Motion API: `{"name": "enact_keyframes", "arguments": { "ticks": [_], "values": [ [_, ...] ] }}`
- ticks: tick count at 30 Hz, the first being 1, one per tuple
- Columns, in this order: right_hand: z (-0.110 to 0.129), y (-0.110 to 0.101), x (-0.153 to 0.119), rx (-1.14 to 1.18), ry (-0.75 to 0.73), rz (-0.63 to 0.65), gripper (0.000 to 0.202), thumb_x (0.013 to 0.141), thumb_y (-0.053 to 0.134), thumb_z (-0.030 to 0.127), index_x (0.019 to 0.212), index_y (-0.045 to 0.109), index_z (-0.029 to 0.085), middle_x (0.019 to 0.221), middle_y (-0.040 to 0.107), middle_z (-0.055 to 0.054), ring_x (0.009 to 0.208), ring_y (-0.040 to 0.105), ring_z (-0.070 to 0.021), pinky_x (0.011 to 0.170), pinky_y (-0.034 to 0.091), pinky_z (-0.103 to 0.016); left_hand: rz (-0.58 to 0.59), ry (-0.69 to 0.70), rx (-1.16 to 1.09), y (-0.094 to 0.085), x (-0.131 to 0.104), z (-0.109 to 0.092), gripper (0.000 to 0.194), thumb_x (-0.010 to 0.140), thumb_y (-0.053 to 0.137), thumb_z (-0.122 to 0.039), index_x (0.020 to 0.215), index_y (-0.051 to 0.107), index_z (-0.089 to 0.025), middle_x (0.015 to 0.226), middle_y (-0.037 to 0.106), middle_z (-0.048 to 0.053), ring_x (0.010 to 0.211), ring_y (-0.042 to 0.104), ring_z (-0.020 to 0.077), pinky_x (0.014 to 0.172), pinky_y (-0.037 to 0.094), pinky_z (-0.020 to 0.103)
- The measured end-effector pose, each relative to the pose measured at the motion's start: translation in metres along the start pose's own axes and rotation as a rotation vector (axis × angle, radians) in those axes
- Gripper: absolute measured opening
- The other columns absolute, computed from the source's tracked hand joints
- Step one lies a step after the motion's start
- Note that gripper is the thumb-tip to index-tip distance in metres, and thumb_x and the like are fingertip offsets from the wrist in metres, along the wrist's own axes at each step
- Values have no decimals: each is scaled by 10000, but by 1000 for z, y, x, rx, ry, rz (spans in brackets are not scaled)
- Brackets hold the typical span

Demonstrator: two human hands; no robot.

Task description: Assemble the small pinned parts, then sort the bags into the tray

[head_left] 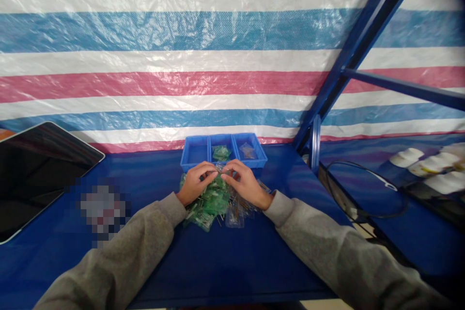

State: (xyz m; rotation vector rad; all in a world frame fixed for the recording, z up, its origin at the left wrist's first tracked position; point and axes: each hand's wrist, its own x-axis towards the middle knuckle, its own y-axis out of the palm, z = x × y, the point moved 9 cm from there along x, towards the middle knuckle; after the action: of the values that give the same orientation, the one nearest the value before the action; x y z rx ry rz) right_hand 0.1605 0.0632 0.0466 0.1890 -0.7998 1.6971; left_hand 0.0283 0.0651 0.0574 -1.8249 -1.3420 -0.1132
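Note:
My left hand and my right hand meet over a heap of small plastic packets, thumbs and fingers pinched together. Whatever lies between the fingertips is too small to name. Green packets make up the heap's left side, beneath my left hand. On its right are clear packets with thin metal pieces inside, partly covered by my right hand. Just behind the heap stands a blue three-part tray. Its middle compartment holds green packets, and its right compartment has a clear packet.
A dark-screened tablet or monitor with a pale edge lies at the left, near a blurred-out patch. Blue metal posts rise on the right. Beyond them are a black cable and several white rolls or bottles. A striped plastic sheet hangs behind.

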Motion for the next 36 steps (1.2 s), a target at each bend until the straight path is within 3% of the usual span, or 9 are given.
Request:
{"name": "enact_keyframes", "arguments": {
  "ticks": [4,10,20,27,36],
  "values": [
    [-3,5,-4,-4,15,0,125,862,554,310,860,602,195,821,580,-26,730,535,-146,633,422,-252,2,40,-5,1,1,-3,217,865,533,-296,804,668,-137,864,656,81,794,599,155,707,475,264],
    [-5,5,-7,-39,22,-15,141,874,529,309,828,595,193,772,567,-15,677,512,-136,606,401,-247,30,-49,8,5,0,6,218,829,582,-335,865,653,-132,759,640,44,635,551,117,596,448,226],
    [-1,6,-8,-76,-1,2,121,867,529,278,823,593,185,765,541,-17,660,479,-134,598,379,-245,65,-54,-1,6,1,2,285,859,535,-348,720,643,-125,625,602,17,588,528,109,592,419,215],
    [-3,3,-8,-7,33,-35,149,871,510,300,801,576,187,773,548,-17,679,489,-136,613,391,-243,79,-10,13,7,1,-2,301,857,533,-375,744,658,-125,682,633,38,613,541,117,613,437,229],
    [-3,4,-8,-12,27,-21,273,885,496,383,708,562,186,692,514,-4,634,472,-131,600,371,-244,39,-78,8,4,-1,1,259,842,563,-356,856,664,-117,686,642,33,596,543,113,595,435,219]
  ]
}}
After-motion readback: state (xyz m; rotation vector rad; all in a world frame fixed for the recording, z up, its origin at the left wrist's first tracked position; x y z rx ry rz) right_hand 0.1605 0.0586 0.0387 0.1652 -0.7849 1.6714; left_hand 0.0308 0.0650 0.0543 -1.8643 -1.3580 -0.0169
